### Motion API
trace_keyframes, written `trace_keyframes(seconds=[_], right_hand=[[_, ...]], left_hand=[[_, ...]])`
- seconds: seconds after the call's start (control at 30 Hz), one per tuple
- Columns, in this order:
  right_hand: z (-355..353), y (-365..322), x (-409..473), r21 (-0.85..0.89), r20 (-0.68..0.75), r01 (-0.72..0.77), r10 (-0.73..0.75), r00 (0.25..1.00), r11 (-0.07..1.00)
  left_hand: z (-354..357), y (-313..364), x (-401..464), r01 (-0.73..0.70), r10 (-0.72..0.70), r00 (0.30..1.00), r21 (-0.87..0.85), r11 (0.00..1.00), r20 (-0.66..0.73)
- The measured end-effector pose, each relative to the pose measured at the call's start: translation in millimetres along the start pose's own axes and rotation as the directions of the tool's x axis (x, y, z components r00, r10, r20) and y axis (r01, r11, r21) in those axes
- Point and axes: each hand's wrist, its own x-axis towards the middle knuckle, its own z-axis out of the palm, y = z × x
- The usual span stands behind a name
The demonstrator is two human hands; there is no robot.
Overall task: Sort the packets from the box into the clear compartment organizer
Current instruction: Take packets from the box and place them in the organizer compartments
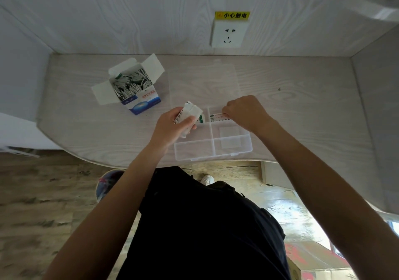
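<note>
Left fingers [185, 120] grip white packets [191, 113]; right fingers [225, 112] pinch a printed packet [218, 117] in the organizer [213, 148].

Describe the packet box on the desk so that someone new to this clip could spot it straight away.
Start at the wall socket above the pale wood desk, then look down and left across the desktop. There stands the box, left of the clear compartment organizer and beyond the left hand. It alone is cardboard: white flaps splayed open, blue front, crammed with packets.
</note>
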Motion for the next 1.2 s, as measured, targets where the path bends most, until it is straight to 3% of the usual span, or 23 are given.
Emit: trace_keyframes(seconds=[0.1, 0.17, 0.27, 0.3, 0.37, 0.4, 0.43, 0.5, 0.6, 0.7, 0.87, 1.2], right_hand=[[3.1, -4.2, -1.5, 0.044, -0.075, -0.027, 0.031, 0.997, 0.999], [-0.5, -5.9, -1.9, 0.13, -0.196, -0.052, 0.077, 0.978, 0.99], [0.8, -9.4, -3.1, 0.389, -0.271, -0.106, 0.223, 0.936, 0.915], [-5.3, -13.4, -4.8, 0.578, -0.219, -0.151, 0.33, 0.918, 0.802], [-15.9, -23.4, -11.3, 0.929, -0.073, -0.131, 0.52, 0.851, 0.345], [-21.2, -29.0, -13.5, 0.99, 0.042, -0.108, 0.533, 0.845, 0.093], [-23.3, -34.6, -14.5, 0.991, 0.129, -0.104, 0.487, 0.864, -0.079], [-24.6, -45.5, -15.9, 0.96, 0.214, -0.119, 0.388, 0.896, -0.254], [-26.3, -55.2, -16.7, 0.922, 0.249, -0.08, 0.423, 0.871, -0.378], [-27.3, -59.0, -18.7, 0.911, 0.269, -0.062, 0.471, 0.84, -0.408], [-22.8, -60.1, -20.4, 0.942, 0.261, -0.084, 0.549, 0.794, -0.326], [-18.3, -54.0, -25.1, 0.945, 0.248, -0.09, 0.513, 0.822, -0.314]], left_hand=[[2.1, 1.9, -0.6, 0.014, -0.014, 1.0, -0.027, 1.0, 0.005], [3.9, 3.3, -0.9, 0.039, -0.038, 0.999, -0.038, 0.998, 0.032], [8.1, 4.9, 0.3, 0.139, -0.124, 0.987, -0.154, 0.978, 0.104], [9.1, 5.5, 0.2, 0.165, -0.141, 0.981, -0.194, 0.967, 0.13], [12.3, 5.8, 0.2, 0.153, -0.121, 0.981, -0.217, 0.964, 0.154], [13.4, 5.1, 0.0, 0.13, -0.099, 0.984, -0.21, 0.969, 0.151], [14.3, 4.8, 0.1, 0.105, -0.077, 0.986, -0.191, 0.976, 0.146], [16.2, 2.6, 2.1, 0.057, -0.041, 0.991, -0.121, 0.991, 0.127], [17.8, 3.2, 4.7, 0.027, -0.021, 0.996, -0.063, 0.998, 0.083], [17.1, 5.8, 4.4, 0.015, -0.012, 0.999, -0.053, 0.999, 0.053], [15.5, 4.2, 0.9, 0.028, -0.024, 0.998, -0.049, 0.998, 0.066], [11.3, -2.3, 3.5, 0.029, -0.027, 0.999, -0.071, 0.997, 0.028]])
